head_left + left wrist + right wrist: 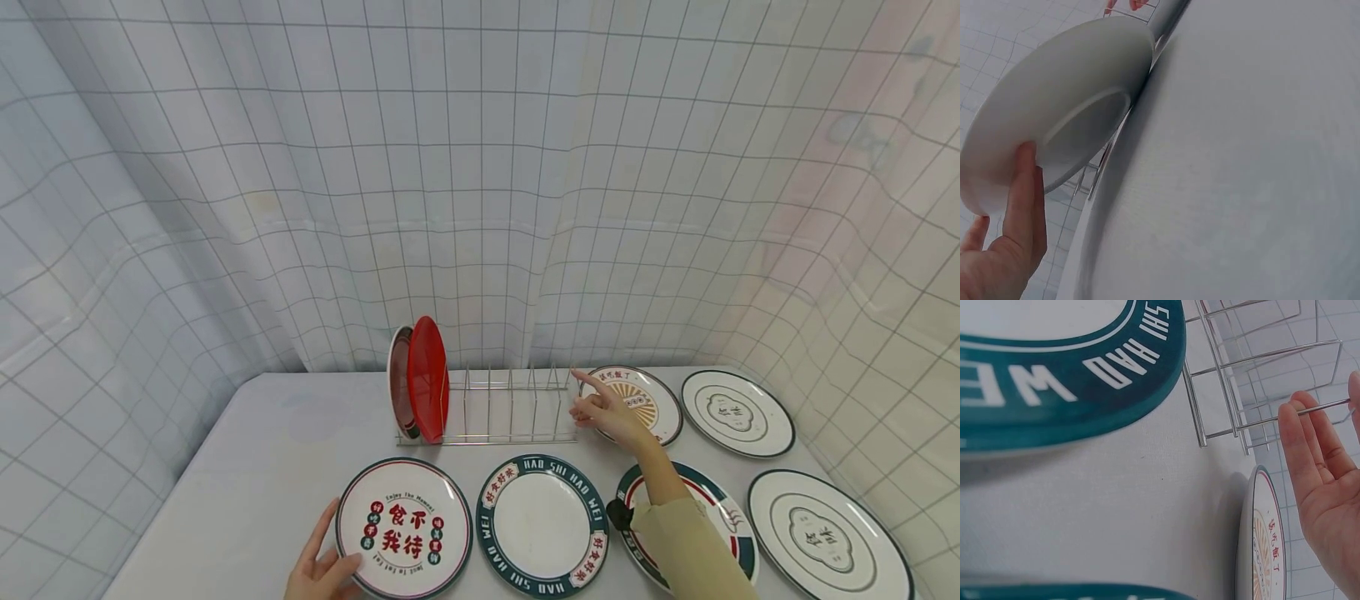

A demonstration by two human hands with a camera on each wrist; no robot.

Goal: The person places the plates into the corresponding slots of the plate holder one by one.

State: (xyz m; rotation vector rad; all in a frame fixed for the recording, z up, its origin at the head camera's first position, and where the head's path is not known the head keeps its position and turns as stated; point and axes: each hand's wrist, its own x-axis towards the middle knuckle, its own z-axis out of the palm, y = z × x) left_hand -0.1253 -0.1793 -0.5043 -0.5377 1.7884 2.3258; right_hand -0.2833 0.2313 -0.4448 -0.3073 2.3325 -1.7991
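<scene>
My left hand [324, 568] holds the left edge of a white plate [405, 504] with red characters. In the left wrist view its fingers [1021, 206] lie against the plate's pale underside, and the plate tilts up from the table. My right hand [609, 414] is at the right end of a wire dish rack [487, 442]. The right wrist view has its fingertips on the rack's end wire [1329, 406], with the thumb partly cut off by the frame. A red plate [427, 379] and a white-rimmed plate [395, 367] stand upright in the rack's left end.
A green-rimmed plate [487, 542] lies front centre. Beneath my right forearm is a green-and-red-rimmed plate [731, 525]. A plate with a sunburst picture [660, 404] lies beside the rack, and two black-rimmed plates [776, 429] are farther right. Grid-patterned curtains [480, 208] enclose the white table [247, 467].
</scene>
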